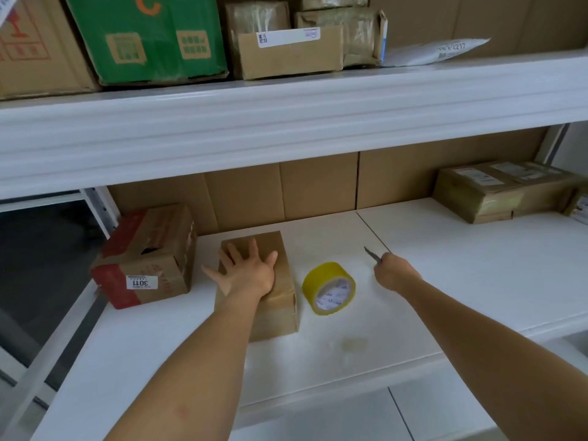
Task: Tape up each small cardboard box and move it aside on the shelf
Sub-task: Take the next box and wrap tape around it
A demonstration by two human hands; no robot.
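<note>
A: From the head view, where does the small plain brown cardboard box [270, 288] sit?

B: On the white shelf board [445, 281], directly under the left hand [246, 272]. That hand lies flat, fingers spread and straight, palm pressing the top; I judge it steadies the box or smooths tape down, though I cannot tell whether any tape is on it.

A: And the right hand [393, 275]?

B: Its fingers are curled round a small grey-bladed cutting knife [373, 254], blade pointing up and away from it toward the back wall. It hovers over bare shelf, probably kept clear of the other hand for safety.

A: Where is the tape?

B: The roll of yellow packing tape [329, 288] stands on its edge between the two hands, just beside the box on the left hand's thumb side, handy for either.

A: Room to move the box aside?

B: On the left hand's outer side, close by, sits a worn brown carton with red tape and a label reading 3011 [146, 259], so that way is tight. Beyond the right hand the shelf lies open up to a taped brown parcel [496, 192] at the far end. The shelf's front edge is near both forearms, so a slide sideways suits better than one toward the person.
</note>
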